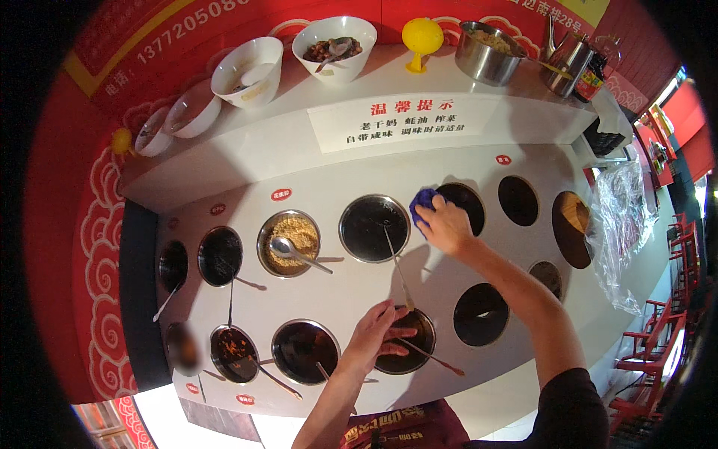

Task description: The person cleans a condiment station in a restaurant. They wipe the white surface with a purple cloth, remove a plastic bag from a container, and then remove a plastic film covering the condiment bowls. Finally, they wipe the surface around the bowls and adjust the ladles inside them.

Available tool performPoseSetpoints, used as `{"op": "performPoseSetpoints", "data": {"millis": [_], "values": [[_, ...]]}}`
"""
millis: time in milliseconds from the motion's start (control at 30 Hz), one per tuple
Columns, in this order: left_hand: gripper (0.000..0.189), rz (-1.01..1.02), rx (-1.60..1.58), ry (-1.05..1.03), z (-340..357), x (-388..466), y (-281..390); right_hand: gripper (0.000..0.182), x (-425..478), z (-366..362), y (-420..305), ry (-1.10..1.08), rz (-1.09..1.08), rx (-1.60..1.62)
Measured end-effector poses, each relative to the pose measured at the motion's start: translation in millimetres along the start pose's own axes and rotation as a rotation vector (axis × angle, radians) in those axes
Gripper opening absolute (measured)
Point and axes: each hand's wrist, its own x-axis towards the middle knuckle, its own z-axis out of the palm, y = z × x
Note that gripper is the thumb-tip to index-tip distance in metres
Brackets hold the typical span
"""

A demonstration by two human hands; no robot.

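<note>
My right hand (pixel 449 225) presses a purple cloth (pixel 422 212) on the white counter, between a metal pot of dark sauce (pixel 373 229) with a long-handled spoon and an open hole (pixel 466 205). Fingers spread, my left hand (pixel 382 335) hovers over a pot of brown sauce (pixel 418 351) near the counter's front edge; it holds nothing that I can see. To its left sits another dark sauce pot (pixel 303 351) with a spoon. Further left and back, a steel pot of crushed yellowish topping (pixel 294 233) has a metal spoon (pixel 283 247) in it.
On the raised back shelf (pixel 387 84) stand white bowls (pixel 335 62), a yellow timer-like object (pixel 422 38), a steel pot of food (pixel 488 56) and a metal kettle (pixel 569 62). Clear plastic film (pixel 620 224) lies at the right. Spoon handles stick out over several pot rims.
</note>
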Motion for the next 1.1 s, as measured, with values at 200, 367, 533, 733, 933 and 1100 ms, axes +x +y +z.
{"op": "performPoseSetpoints", "data": {"millis": [200,367,533,733,933,1100], "values": [[0.061,0.033,-0.014,-0.029,-1.8,14.5,-5.8,0.031,-95.6,-28.5,-49.2,-0.140,-0.199,0.111],[0.054,0.091,0.087,0.129,-30.7,-12.3,7.3,0.030,-85.8,-57.9,-35.2,-0.126,0.026,0.294],[0.035,0.229,-0.246,0.218,-41.2,-0.3,23.5,0.037,-84.2,-19.1,-39.2,0.062,0.062,0.042],[0.026,0.304,-0.547,0.185,-80.5,29.1,30.8,0.035,-134.8,-26.7,-24.4,-0.136,-0.088,0.251],[0.030,0.328,-0.609,0.082,-89.6,33.5,38.5,0.036,-27.9,-23.1,32.0,0.128,0.314,0.742],[0.022,0.301,-0.593,0.220,-92.0,24.2,37.4,0.033,84.5,4.9,39.8,0.058,0.358,0.408]]}}
